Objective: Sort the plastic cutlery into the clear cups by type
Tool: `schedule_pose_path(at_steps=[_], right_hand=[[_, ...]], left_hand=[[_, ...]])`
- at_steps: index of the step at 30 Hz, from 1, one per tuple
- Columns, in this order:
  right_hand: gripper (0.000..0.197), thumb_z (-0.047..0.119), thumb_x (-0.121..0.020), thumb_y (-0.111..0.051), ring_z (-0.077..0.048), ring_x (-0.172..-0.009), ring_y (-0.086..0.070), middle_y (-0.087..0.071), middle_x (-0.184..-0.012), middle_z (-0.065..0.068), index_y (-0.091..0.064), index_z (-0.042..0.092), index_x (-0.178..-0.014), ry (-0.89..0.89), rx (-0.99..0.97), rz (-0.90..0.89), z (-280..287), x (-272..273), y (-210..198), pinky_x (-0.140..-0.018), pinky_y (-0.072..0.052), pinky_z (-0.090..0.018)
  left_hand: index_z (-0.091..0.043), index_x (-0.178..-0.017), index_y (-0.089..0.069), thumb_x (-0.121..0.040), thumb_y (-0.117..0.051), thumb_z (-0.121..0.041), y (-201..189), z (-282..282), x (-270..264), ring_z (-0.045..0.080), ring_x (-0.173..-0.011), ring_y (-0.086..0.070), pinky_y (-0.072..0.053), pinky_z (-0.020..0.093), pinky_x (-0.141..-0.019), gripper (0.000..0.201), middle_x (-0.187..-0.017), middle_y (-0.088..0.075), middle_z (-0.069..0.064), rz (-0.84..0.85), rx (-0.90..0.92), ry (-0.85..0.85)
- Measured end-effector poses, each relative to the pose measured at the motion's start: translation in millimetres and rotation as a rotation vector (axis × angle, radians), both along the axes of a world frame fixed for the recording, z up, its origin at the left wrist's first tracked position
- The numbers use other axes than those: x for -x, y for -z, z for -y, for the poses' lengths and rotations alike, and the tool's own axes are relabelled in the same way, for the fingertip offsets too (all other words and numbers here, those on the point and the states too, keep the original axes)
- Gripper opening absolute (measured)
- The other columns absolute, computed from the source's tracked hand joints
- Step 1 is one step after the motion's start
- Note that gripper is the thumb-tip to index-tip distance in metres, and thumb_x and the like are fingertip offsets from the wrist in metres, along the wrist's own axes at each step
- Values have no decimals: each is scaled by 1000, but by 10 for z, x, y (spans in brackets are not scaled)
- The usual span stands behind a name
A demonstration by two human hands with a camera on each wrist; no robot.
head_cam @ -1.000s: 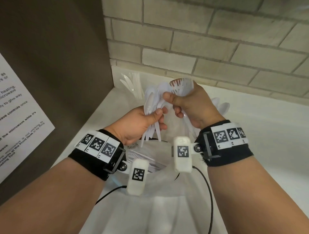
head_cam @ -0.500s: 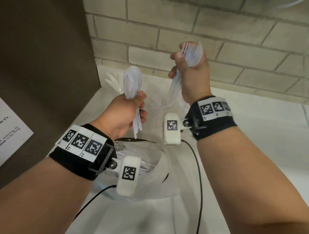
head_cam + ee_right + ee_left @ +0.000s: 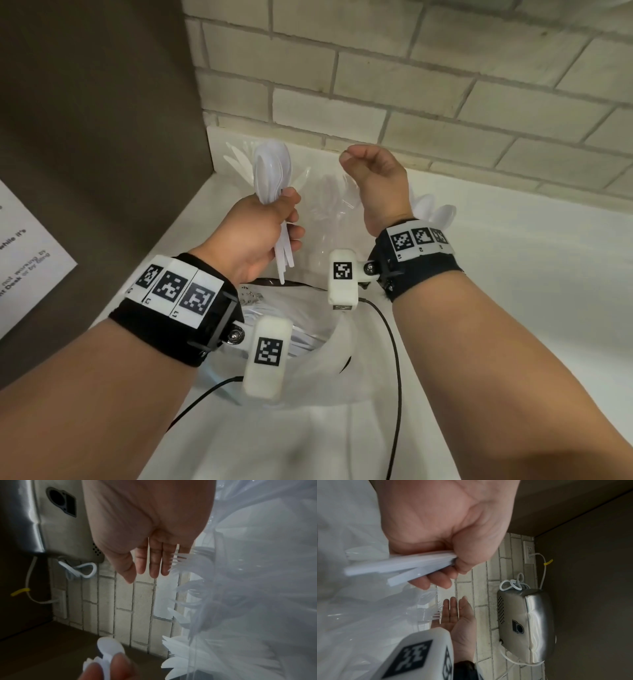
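Note:
My left hand [image 3: 263, 233] grips a bunch of white plastic spoons [image 3: 272, 171] by their handles [image 3: 399, 565], bowls up. My right hand [image 3: 356, 159] hovers empty above the middle clear cup [image 3: 329, 202], its fingers [image 3: 154, 563] straight beside the white forks [image 3: 187, 562] standing in that cup. Another clear cup at the back left holds white knives [image 3: 239, 161]. Behind my right wrist, further spoons [image 3: 435, 209] stand in a third cup. The forks [image 3: 435, 609] and my open right hand [image 3: 453, 612] also show in the left wrist view.
A translucent plastic bag [image 3: 318, 346] with more cutlery lies open on the white counter [image 3: 513, 308] under my wrists. A brown panel [image 3: 102, 120] walls the left side, brick tiles [image 3: 411, 85] the back. A silver appliance [image 3: 525, 622] with a white cord hangs above.
My right hand held a bunch of forks raised high; it has come down over the middle cup and is now empty. The left hand still holds its spoons.

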State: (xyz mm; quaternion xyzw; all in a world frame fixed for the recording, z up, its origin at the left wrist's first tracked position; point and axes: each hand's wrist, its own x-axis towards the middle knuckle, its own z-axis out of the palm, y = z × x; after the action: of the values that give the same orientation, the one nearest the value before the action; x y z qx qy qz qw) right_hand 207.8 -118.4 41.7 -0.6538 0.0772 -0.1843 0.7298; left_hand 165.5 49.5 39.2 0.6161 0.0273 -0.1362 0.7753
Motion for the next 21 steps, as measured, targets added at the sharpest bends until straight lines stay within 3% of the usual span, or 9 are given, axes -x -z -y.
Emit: schedule_pose_path(at_steps=[3,5,7,10,12,13,16,19,21], right_hand=[[11,5,-86,-67,7,-72,-60,-66,-82,8,-65,16,-85,44,51,27,1,81,-122,-68,-44,-4],[8,9,-85,-69,5,-75,-61,-66,-84,7,-65,16,-87,0,91,71,-44,207,-253,-72,-46,-7],[20,18,-79,-75,-5,-91,-61,-65,-95,1,-65,17,-96,-146,139,117,-90,348,-367,-82,-49,-17],[65,31,-63,-84,-21,-110,-58,-60,-113,-9,-53,32,-121,-484,189,7,-136,516,-425,-95,-50,-34],[90,30,-58,-90,-30,-123,-53,-57,-127,-16,-42,40,-133,-587,250,-42,-129,578,-399,-106,-43,-49],[93,25,-60,-90,-33,-123,-54,-58,-126,-18,-39,39,-136,-602,272,-26,-107,605,-381,-107,-41,-53],[83,-7,-73,-74,-43,-104,-64,-63,-94,-21,-37,25,-139,-673,183,15,-74,757,-393,-99,-48,-53],[60,-4,-71,-73,-53,-104,-59,-58,-95,-15,-50,21,-121,-603,149,48,-112,864,-383,-92,-51,-57],[45,-3,-73,-71,-50,-100,-61,-59,-96,-15,-52,19,-107,-549,151,37,-123,884,-362,-87,-54,-54]], left_hand=[[-13,-87,-60,-95,-55,-30,-5,20,32,18,-66,-65,-56,34,-68,20,-65,-62,-1,12,3,90],[-11,-85,-60,-93,-56,-30,-13,23,65,18,-67,-67,-58,36,-72,21,-64,-63,-1,28,-2,172],[-9,-82,-59,-88,-60,-29,-30,23,103,16,-60,-64,-58,35,-67,20,-67,-60,1,24,22,264],[-8,-87,-61,-74,-68,-27,-55,36,156,9,-54,-55,-53,25,-57,24,-83,-60,7,53,2,396],[-2,-97,-63,-73,-77,-25,-56,61,177,13,-64,-58,-52,23,-58,35,-99,-61,25,93,-93,443],[1,-101,-63,-72,-80,-23,-56,73,191,18,-74,-60,-53,23,-60,41,-106,-60,30,109,-143,459],[-2,-113,-59,-64,-85,-22,-56,101,221,23,-94,-59,-51,21,-56,59,-107,-58,23,92,-169,516],[-12,-118,-60,-41,-95,-41,-47,135,223,24,-93,-57,-49,20,-54,89,-108,-59,17,75,-127,570],[-17,-109,-64,-40,-94,-45,-41,160,240,25,-91,-53,-49,21,-54,80,-102,-56,16,53,-108,590]])
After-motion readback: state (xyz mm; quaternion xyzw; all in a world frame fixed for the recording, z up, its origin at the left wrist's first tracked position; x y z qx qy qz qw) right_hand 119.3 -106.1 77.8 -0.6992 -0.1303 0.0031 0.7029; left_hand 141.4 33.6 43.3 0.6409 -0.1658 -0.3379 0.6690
